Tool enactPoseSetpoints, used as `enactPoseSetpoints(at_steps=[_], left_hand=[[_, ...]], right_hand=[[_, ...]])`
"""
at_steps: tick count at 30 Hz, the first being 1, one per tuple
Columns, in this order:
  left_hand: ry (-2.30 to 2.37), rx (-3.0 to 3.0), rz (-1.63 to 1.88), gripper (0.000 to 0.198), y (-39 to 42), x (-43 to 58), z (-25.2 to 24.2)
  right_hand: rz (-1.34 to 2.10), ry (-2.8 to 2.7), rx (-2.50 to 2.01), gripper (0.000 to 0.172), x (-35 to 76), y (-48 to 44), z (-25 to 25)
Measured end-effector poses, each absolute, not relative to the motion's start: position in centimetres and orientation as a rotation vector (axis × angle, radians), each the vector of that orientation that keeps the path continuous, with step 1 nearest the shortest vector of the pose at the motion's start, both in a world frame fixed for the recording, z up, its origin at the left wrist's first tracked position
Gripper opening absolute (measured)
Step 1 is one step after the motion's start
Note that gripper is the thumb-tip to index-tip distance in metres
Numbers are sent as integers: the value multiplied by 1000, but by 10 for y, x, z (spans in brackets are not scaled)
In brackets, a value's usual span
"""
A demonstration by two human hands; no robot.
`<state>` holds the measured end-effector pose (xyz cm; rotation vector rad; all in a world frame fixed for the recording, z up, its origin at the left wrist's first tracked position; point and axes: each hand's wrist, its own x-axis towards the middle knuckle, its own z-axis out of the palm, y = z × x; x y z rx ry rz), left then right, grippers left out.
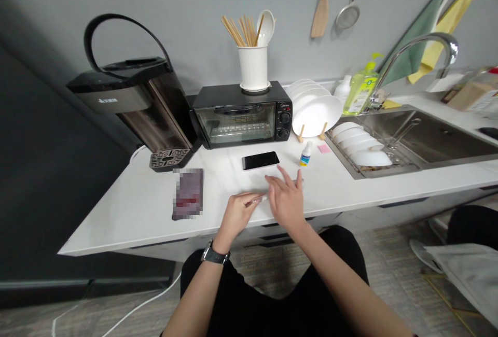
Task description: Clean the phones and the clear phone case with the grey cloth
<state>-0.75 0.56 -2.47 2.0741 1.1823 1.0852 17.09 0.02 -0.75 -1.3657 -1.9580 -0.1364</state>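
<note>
My left hand (238, 214) is closed, thumb and fingers pinching a thin, pale, partly see-through item (257, 200) at the counter's front edge. Its kind is hard to make out because both hands cover most of it. Over its right part lies my right hand (287, 199), fingers spread and palm down. Just beyond the hands, a black-screened smartphone (260, 160) rests flat on the white counter (221, 179). A small spray bottle (305, 154) with a blue and yellow label stands upright behind my right hand. Left of my hands is a dark, blurred-out flat item (189, 194).
A black toaster oven (241, 124) bears a white utensil holder (253, 67). A tall water dispenser (155, 114) stands left. White plates (317, 114), a pink slip (323, 149) and a sink (431, 156) with bowls (369, 158) are right. A person's dark-clothed leg (474, 225) shows far right.
</note>
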Motion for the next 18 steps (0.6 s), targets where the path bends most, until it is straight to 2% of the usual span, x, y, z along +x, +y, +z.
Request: enactPoseSetpoints(at_steps=[4,11,18], left_hand=[[1195,2170,1091,31,5,-12,-27],[1130,2048,1067,18,5,-6,-24],[1203,2223,1028,27,4,-13,-27]], right_hand=[[-83,-2087,-1191,36,143,-10,-7],[-143,-1927,-1415,38,206,17,-13],[-77,-2072,-1274,36,146,-12,-6]])
